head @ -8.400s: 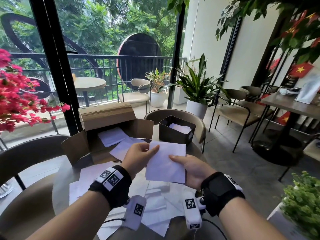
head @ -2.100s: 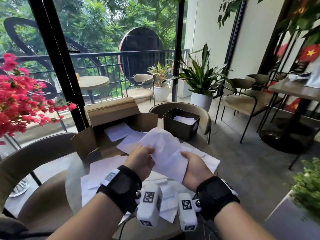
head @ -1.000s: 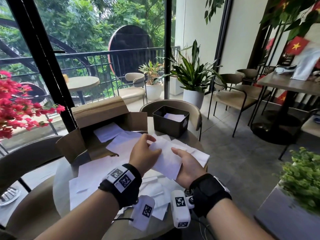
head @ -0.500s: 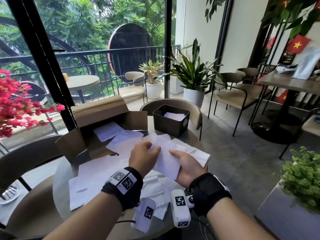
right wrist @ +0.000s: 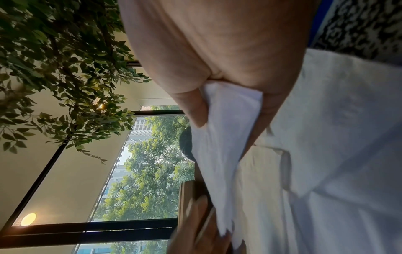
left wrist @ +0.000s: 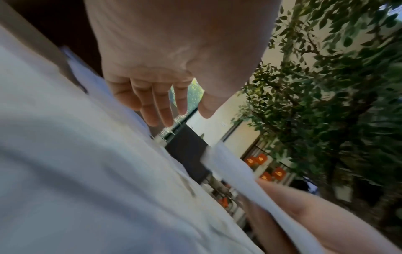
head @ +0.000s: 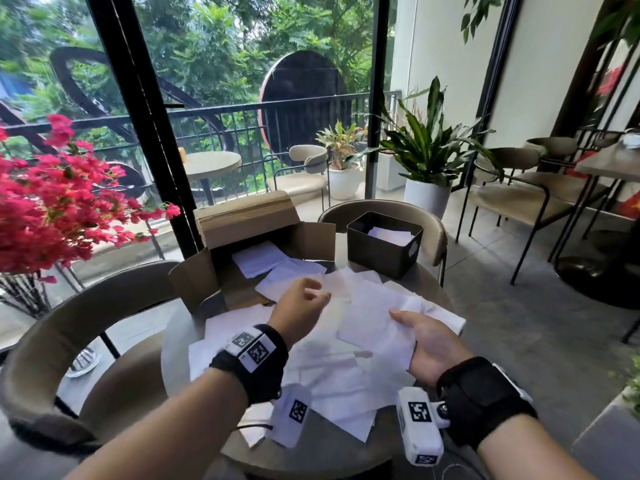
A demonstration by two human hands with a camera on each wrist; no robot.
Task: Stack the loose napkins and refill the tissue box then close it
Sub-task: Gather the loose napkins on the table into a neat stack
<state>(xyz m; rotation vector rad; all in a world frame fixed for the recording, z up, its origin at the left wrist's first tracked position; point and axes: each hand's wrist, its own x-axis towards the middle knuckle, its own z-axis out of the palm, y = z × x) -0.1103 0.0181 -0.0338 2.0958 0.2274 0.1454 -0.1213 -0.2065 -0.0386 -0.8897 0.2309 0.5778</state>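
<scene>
My right hand (head: 410,336) grips a small stack of white napkins (head: 374,323) above the table; in the right wrist view the thumb and fingers pinch the stack's edge (right wrist: 228,110). My left hand (head: 317,296) hovers just left of the stack with relaxed fingers (left wrist: 158,106) and holds nothing. Loose napkins (head: 332,379) lie scattered across the round table (head: 311,452). The black tissue box (head: 384,251) stands open at the table's far right with a few napkins inside. Its lid is not in view.
An open cardboard box (head: 256,237) holding more napkins stands at the table's far left. Curved chairs (head: 69,327) ring the table, one (head: 433,230) behind the black box. Pink flowers (head: 52,202) hang at the left.
My left hand has let go of the napkin stack and drawn away to the left. The right hand keeps hold of the stack.
</scene>
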